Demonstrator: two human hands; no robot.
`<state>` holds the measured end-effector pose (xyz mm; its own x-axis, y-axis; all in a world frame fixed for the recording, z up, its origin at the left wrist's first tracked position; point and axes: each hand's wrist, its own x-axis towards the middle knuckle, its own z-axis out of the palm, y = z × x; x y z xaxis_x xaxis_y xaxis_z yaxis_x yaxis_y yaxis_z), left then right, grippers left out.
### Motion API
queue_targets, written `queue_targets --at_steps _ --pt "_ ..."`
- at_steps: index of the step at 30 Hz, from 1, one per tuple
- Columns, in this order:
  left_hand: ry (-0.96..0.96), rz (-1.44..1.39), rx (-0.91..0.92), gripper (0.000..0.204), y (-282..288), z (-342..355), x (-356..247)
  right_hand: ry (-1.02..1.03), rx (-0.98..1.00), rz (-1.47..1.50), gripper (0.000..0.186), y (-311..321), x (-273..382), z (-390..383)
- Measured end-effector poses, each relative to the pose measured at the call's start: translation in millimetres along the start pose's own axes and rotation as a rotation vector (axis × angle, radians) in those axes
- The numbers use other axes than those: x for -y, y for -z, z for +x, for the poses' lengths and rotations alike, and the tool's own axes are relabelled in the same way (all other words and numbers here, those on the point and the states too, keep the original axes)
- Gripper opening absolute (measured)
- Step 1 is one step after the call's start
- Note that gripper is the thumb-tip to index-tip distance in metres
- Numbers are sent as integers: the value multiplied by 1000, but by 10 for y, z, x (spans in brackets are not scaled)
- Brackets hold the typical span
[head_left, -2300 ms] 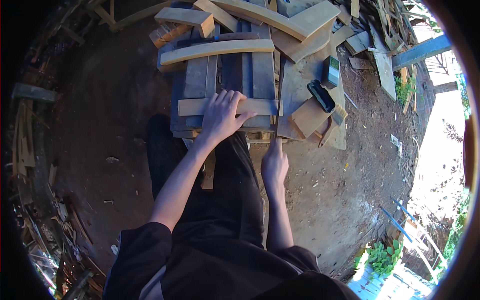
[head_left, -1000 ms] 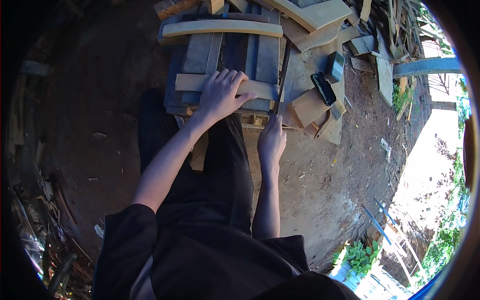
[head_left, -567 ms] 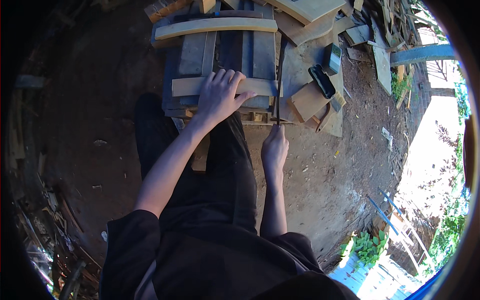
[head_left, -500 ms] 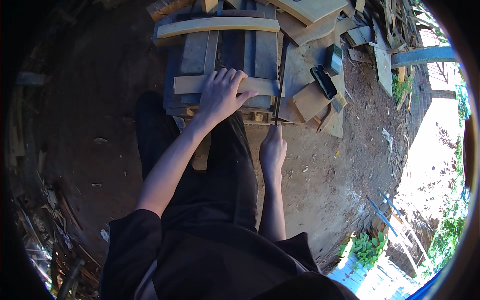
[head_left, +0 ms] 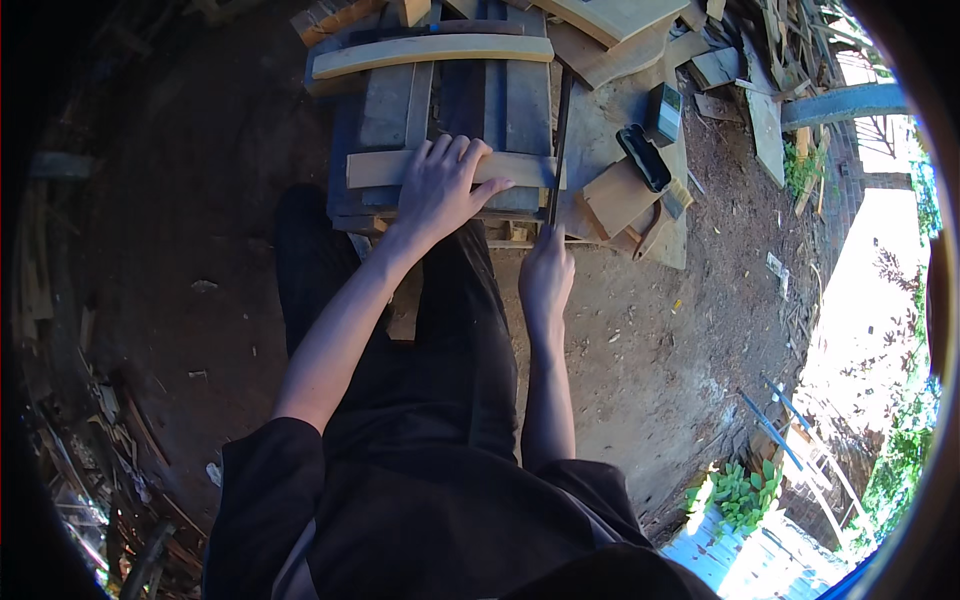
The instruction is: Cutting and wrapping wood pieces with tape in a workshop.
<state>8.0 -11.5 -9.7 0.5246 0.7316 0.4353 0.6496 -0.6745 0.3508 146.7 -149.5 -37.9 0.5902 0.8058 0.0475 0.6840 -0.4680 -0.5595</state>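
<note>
A short, pale wooden board [head_left: 372, 170] lies crosswise on the near end of a low slatted wooden bench [head_left: 527, 108]. My left hand [head_left: 437, 190] presses down on its middle, fingers curled over the far edge and thumb pointing right. My right hand [head_left: 547, 275] is closed round the near end of a handsaw [head_left: 558, 170], its handle hidden in the fist. The long dark blade shows edge-on and points away from me. It crosses the board close to its right end.
Farther up the bench lies a curved wooden piece [head_left: 430, 55]. To the right are an open black case [head_left: 643, 158], a dark green box [head_left: 663, 115], a brush [head_left: 676, 197] and several wood offcuts [head_left: 615, 200]. A blue-grey beam [head_left: 845, 108] stands beyond.
My right hand has pushed the saw a short way forward, away from me. My left hand stays in place on the board.
</note>
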Motion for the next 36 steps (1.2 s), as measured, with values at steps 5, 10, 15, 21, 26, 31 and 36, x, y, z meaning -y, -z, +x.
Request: queue_targets --at_steps 5,10,15,21,26,31,36 --pt "4 -11 -31 46 -14 -46 46 -19 32 -30 23 -4 75 -92" --pt "11 -16 -38 46 29 -53 51 -133 150 -59 25 136 -188 -926" --pt "14 -6 11 46 39 -14 53 -105 117 -11 27 36 -68 -445" --pt "27 -11 9 46 26 -14 50 -113 41 70 27 86 152 -100" --pt "31 -18 -1 45 30 -61 43 -151 143 25 27 107 -164 -742" --pt "30 -31 17 45 53 -57 13 -189 110 5 24 275 -324 -1133" --pt "20 -17 10 45 10 -8 43 -74 91 37 25 31 -45 -268"
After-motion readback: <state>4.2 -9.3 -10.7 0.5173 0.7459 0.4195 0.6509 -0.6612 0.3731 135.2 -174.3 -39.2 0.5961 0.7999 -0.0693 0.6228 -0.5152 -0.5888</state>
